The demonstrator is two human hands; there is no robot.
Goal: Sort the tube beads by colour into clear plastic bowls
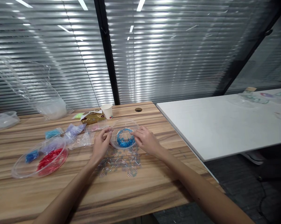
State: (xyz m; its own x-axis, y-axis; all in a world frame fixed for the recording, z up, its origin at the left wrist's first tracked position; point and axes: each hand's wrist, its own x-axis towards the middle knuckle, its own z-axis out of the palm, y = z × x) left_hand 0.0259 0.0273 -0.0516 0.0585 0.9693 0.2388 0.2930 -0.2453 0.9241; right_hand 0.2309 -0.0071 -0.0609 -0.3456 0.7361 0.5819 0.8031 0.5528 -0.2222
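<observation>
A clear round plastic dish (114, 143) sits on the wooden table with a ring of blue tube beads (124, 143) in it. At the dish's left side, my left hand (101, 143) has its thumb and fingers closed on the rim. My right hand (145, 139) reaches over the right rim, its fingertips pinched just above the blue beads; anything between them is too small to make out. Many clear, shiny tube beads (122, 163) lie scattered on the wood right in front of the dish, partly between my forearms.
Left on the wooden table (154, 189) are a clear dish with red beads (52, 159), small bags of blue (53, 133) and purple beads (74, 130), and a large clear bag (53, 107). Behind stand a gold packet (93, 117) and paper cup (107, 111). A white table (215, 124) adjoins right.
</observation>
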